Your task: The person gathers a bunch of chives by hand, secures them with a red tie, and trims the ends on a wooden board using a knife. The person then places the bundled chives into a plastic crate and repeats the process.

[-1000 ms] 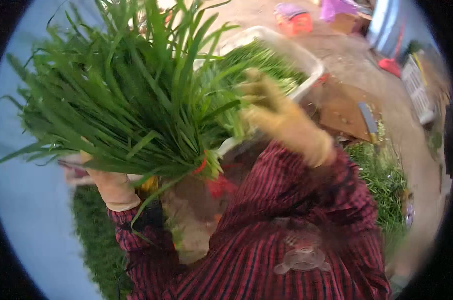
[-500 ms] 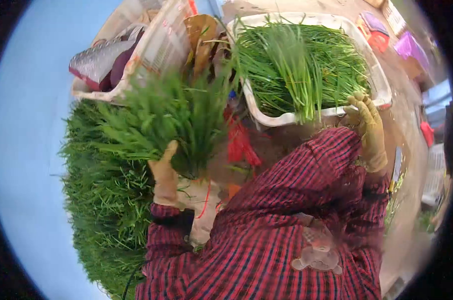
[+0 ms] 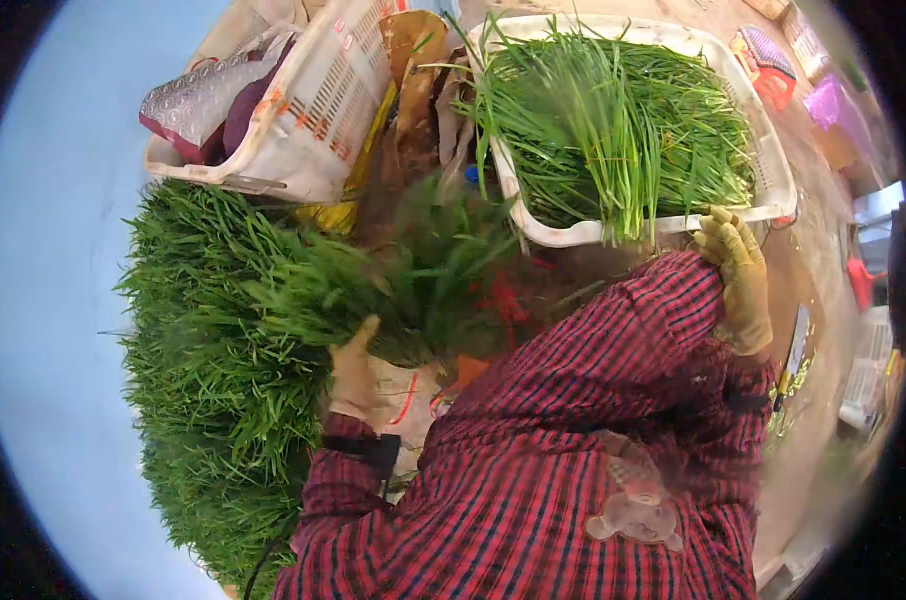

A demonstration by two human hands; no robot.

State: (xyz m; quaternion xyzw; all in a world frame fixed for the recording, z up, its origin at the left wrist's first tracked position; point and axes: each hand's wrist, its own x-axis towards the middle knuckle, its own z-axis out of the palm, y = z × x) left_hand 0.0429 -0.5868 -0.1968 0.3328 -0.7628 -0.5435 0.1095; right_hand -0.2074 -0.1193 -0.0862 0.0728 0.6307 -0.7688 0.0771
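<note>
My left hand (image 3: 355, 375), in a tan glove, is closed around the lower part of a leafy bunch of chives (image 3: 413, 275). The bunch is blurred by motion, and its leaves fan away from me. To its left lies a large heap of the same chives (image 3: 213, 370). My right hand (image 3: 741, 285), in a yellowish glove, rests by my knee near the corner of a white plastic crate (image 3: 558, 237). Its fingers are extended and slightly bent, with nothing seen in them. Long green chives (image 3: 613, 130) fill that crate, one tied bundle lying on top.
A white basket (image 3: 318, 125) holding a silver-and-maroon bag (image 3: 198, 110) stands at the far left. Red ties (image 3: 508, 300) hang between basket and crate. A long blade (image 3: 798, 340) lies right of my right hand. A purple bag (image 3: 835, 105) is farther off.
My left hand has moved right and slightly toward me with the chives, which have swung lower, showing more of the white basket. My right hand stays by the knee.
</note>
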